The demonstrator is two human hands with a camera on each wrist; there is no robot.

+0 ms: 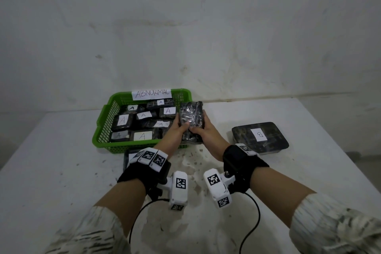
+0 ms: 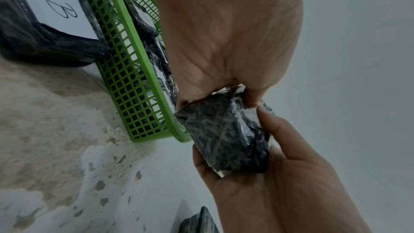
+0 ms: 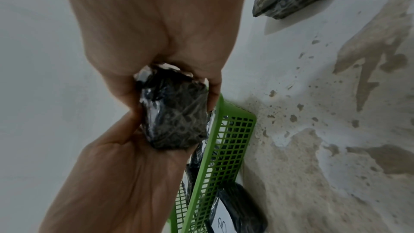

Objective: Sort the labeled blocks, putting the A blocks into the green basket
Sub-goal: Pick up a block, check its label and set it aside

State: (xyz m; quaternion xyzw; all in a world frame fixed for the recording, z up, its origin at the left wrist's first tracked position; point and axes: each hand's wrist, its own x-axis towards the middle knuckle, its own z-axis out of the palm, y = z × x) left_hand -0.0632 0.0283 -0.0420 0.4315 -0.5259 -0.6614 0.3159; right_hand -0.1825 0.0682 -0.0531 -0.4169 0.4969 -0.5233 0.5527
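At centre frame, just right of the green basket (image 1: 103, 130), I logged one wrapped block (image 1: 190, 117) held upright, left hand (image 1: 175, 130) and right hand (image 1: 204, 132) both curled round its lower end, blank side toward me, probably turning it to find its label. A B block (image 1: 259, 135) lay at right.

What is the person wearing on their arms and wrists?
Pale sleeves with dark streaks, pushed up the forearms. Each wrist has a black strap: left wrist strap, right wrist strap. White tabs printed with black square codes sit on the straps. White camera boxes with the same codes hang beneath, trailing black cables.
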